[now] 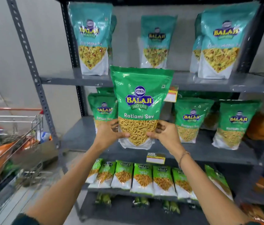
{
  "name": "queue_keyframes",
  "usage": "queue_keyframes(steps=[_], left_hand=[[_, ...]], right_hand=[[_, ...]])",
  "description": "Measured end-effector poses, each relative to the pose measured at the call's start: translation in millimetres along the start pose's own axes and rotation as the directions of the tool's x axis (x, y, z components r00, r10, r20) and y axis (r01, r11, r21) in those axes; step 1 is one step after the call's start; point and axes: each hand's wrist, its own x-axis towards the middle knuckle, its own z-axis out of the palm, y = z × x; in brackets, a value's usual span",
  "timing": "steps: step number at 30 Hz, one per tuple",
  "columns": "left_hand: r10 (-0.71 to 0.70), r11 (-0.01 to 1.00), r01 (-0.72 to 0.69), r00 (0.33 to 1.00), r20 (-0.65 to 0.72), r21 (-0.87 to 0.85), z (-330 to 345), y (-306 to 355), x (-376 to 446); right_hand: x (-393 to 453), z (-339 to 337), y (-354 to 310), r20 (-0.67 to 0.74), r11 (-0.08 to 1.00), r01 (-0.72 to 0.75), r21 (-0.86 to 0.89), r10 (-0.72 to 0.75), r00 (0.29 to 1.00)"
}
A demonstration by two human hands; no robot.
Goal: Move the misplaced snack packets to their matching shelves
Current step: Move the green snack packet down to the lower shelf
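A green Ratlami Sev packet (140, 101) is held upright in front of the grey rack. My left hand (110, 133) grips its lower left edge and my right hand (163, 133) its lower right edge. Its bottom hangs just above the middle shelf (201, 151), where matching green Ratlami Sev packets (191, 119) stand on both sides. On the upper shelf (209, 82) stand teal mix packets (92, 39). The lower shelf holds a row of several small light-green packets (142, 179).
A shopping cart (12, 127) with mixed goods stands at the left, close to the rack's post (35, 73). An orange bottle (262, 125) sits at the middle shelf's right end. Price tags (155, 158) hang on the shelf edges. Dark packets lie on the bottom shelf.
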Motion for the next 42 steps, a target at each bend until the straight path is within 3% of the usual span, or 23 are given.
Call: queue_keyframes(steps=[8,16,20,33,38,40,42], left_hand=[[-0.182,0.975,0.178,0.983,0.024,0.130,15.4,-59.0,14.3],[-0.322,0.908,0.316,0.946,-0.024,0.275,12.3,-113.6,63.1],[-0.365,0.896,0.369,0.929,-0.061,0.247,6.9,-127.7,92.3],[-0.351,0.889,0.375,0.927,-0.136,0.262,-2.9,-159.4,143.5],[-0.390,0.874,0.392,0.918,-0.068,0.288,-4.2,-171.0,146.7],[-0.355,0.857,0.387,0.922,-0.153,0.341,0.4,-177.3,138.8],[-0.253,0.891,0.354,0.907,-0.336,0.284,14.4,-175.4,120.8]], right_hand=[[14.9,44.9,87.1,0.021,0.984,-0.168,0.067,0.167,0.986],[57.8,88.2,134.0,0.094,0.971,-0.232,0.062,0.226,0.970],[87.2,103.5,138.8,0.128,0.971,-0.220,0.093,0.208,0.970],[149.2,140.7,165.1,0.140,0.975,-0.213,0.059,0.203,0.969],[146.5,138.6,164.3,0.183,0.973,-0.223,0.064,0.208,0.961],[140.8,136.1,164.7,0.213,0.974,-0.216,0.061,0.199,0.957],[135.0,130.4,165.9,0.197,0.979,-0.199,0.049,0.186,0.963]])
